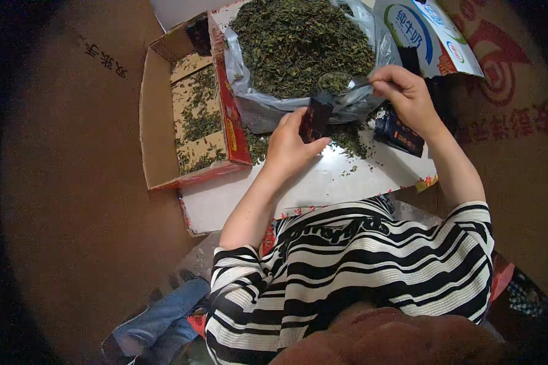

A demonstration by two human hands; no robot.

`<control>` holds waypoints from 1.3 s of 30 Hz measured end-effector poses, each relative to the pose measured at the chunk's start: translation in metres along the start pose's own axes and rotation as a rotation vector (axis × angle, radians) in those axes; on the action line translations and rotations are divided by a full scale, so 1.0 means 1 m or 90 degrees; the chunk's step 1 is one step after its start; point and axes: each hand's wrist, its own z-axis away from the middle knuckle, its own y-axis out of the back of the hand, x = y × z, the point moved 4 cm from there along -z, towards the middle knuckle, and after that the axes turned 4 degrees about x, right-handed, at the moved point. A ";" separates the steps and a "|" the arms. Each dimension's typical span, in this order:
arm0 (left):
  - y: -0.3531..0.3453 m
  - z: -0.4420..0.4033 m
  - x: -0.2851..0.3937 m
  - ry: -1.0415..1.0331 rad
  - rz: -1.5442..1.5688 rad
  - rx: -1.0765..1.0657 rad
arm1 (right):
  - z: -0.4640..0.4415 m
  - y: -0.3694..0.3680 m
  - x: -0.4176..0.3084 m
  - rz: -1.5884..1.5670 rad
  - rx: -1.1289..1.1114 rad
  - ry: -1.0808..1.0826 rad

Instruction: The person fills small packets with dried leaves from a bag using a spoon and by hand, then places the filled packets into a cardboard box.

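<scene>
Left hand [289,143]: we record it gripping a small, upright, black pouch with reddish print [315,118], fingers behind and thumb near the lower front edge.

Right hand [408,94]: we find thumb and fingertips pinched together on the thin handle of a shiny, round-bowled spoon [360,81]. The bowl sits just beside the pouch's upper end, over the near edge of the bag, and carries some leaf; whether spoon and pouch touch, we cannot tell.

Stock: one translucent plastic bag [243,112], heaped high with dried, dark green leaves [304,42].

Left of it: one long, open, brown cardboard box with a red outer side [155,121], loose leaf strewn over its floor.

Right: dark, printed packets [405,137] on the glossy white tabletop [335,188]; whether filled, we cannot tell. Scattered leaf crumbs [350,140] lie between them and the pouch.

Behind, at right: one white, blue and green milk carton [429,30].

Progress: we judge the work midway through a single portion. A spoonful is lifted out; it is not yet emptied, and the heap remains large. How much the pouch contains, we cannot see.
</scene>
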 end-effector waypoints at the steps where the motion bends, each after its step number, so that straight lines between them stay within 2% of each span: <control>1: -0.001 0.000 -0.001 0.000 0.000 -0.001 | 0.000 0.000 -0.001 0.006 -0.018 -0.001; 3: -0.003 0.000 -0.004 -0.016 -0.011 0.007 | -0.001 0.003 -0.006 0.013 -0.036 -0.001; 6: -0.003 0.001 0.000 -0.017 -0.026 0.006 | -0.005 0.004 -0.022 0.126 -0.112 0.122; 11: -0.007 0.006 0.005 -0.016 -0.069 0.009 | -0.010 0.002 -0.036 0.243 -0.184 0.208; 14: -0.013 0.007 0.000 -0.037 -0.076 0.020 | -0.007 -0.006 -0.054 0.341 -0.236 0.338; 22: -0.026 0.012 -0.009 -0.058 -0.073 0.046 | 0.020 -0.033 -0.087 0.499 -0.317 0.497; 27: -0.027 0.014 -0.015 -0.061 -0.053 0.073 | 0.017 -0.024 -0.076 0.452 -0.238 0.476; 30: -0.026 0.014 -0.016 -0.057 -0.045 0.083 | 0.010 -0.011 -0.062 0.437 -0.104 0.433; 31: -0.026 0.014 -0.017 -0.053 -0.044 0.081 | 0.009 -0.008 -0.058 0.437 -0.104 0.433; 34: -0.026 0.015 -0.018 -0.046 -0.036 0.080 | -0.002 0.003 -0.031 0.383 -0.101 0.149; 39: -0.025 0.016 -0.014 -0.026 -0.015 0.079 | -0.013 -0.011 -0.009 0.381 -0.106 0.046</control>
